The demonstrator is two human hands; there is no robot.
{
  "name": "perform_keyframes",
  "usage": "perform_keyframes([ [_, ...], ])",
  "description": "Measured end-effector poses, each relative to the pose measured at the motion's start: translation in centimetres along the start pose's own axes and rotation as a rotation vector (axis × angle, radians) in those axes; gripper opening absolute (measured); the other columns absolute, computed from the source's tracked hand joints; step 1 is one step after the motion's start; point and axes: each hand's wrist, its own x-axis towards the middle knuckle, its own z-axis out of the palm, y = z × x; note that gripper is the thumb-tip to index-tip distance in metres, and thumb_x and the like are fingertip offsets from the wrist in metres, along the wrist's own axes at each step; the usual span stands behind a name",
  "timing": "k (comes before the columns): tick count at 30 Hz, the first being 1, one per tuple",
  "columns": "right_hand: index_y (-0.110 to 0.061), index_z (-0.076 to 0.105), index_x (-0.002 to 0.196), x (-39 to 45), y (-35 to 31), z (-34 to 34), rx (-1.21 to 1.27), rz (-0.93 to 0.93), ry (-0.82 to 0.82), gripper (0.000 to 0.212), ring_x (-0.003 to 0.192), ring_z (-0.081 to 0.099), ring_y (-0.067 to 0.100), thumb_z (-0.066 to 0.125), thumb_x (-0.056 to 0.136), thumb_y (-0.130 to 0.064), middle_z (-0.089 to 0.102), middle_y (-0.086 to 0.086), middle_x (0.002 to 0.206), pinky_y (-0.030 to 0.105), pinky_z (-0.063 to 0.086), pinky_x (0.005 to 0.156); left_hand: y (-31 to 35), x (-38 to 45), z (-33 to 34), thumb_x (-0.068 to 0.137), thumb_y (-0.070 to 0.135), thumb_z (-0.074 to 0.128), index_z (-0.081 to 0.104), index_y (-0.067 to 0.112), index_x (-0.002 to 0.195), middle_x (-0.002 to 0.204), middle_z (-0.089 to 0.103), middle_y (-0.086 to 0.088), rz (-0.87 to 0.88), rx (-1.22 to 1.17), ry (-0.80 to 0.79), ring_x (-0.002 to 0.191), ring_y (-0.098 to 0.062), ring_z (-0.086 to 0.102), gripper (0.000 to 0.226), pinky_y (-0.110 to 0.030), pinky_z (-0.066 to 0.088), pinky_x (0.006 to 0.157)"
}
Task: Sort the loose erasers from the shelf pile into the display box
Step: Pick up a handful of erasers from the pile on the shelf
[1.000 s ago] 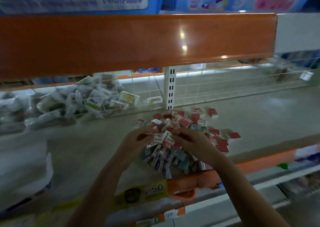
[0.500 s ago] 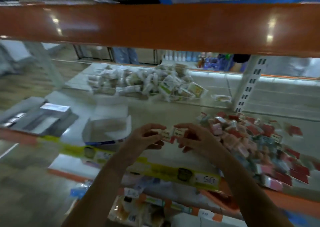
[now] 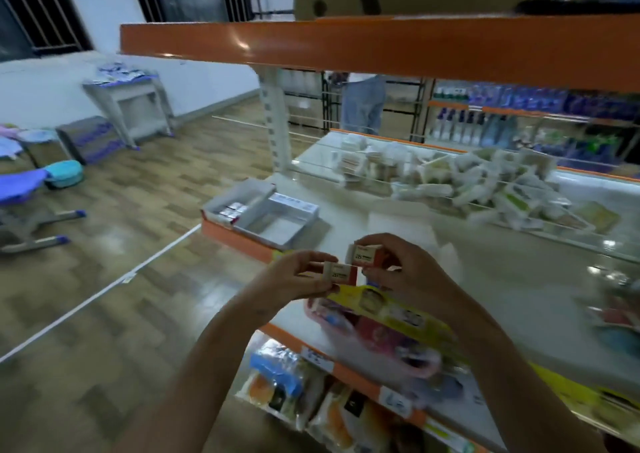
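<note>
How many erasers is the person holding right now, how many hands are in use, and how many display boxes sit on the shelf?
Erasers held: 2, one in the left hand, one in the right hand
Hands: 2
Display box: 1
Total: 5

"2B" on both held erasers [image 3: 364,255] (smaller print blurred).

Two boxed erasers held above the shelf [image 3: 491,279] edge, display box waiting at the shelf's left end.

Left eraser [image 3: 338,274]: small cream sleeve with a red end, level, pinched just off the shelf's front edge. Right eraser [image 3: 364,255]: same kind, marked 2B, tilted, a little higher and touching the first. Display box [image 3: 277,225]: grey, open-topped, at the shelf's left front corner, a few erasers in its rear compartment, front compartment bare.
</note>
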Motion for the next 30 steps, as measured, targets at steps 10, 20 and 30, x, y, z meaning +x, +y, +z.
perform_keyframes([
  [10,-0.036,0.048,0.088,10.9,-2.8,9.9,-0.021,-0.018,-0.008,0.032,0.068,0.058,0.003,0.07,0.079,-0.015,0.062,-0.006,0.085,0.018,0.044,0.061,-0.3,0.1,-14.9,0.082,0.003,0.068,0.063,0.006,0.109,0.1,0.066,-0.018,0.045,0.226,0.194,0.081,-0.014,0.059,0.027,-0.018,0.047,0.064],
  [20,-0.029,0.046,0.098,22.8,-1.7,12.9,-0.07,0.038,0.012,0.03,0.072,0.055,0.005,0.066,0.081,-0.014,0.059,-0.009,0.086,0.015,0.044,0.06,0.5,7.4,-24.8,0.079,0.014,0.073,0.065,0.021,0.099,0.085,0.068,0.003,0.114,0.277,0.282,0.067,0.001,0.062,0.023,-0.012,0.045,0.056],
  [30,-0.021,0.046,0.103,29.0,-0.8,15.1,-0.216,0.196,-0.036,0.025,0.07,0.05,0.008,0.063,0.084,-0.022,0.059,-0.001,0.086,0.021,0.039,0.06,-0.2,13.9,-31.4,0.063,0.042,0.077,0.067,0.026,0.1,0.091,0.072,0.003,0.118,0.201,0.204,0.078,-0.003,0.066,0.042,-0.012,0.046,0.06],
])
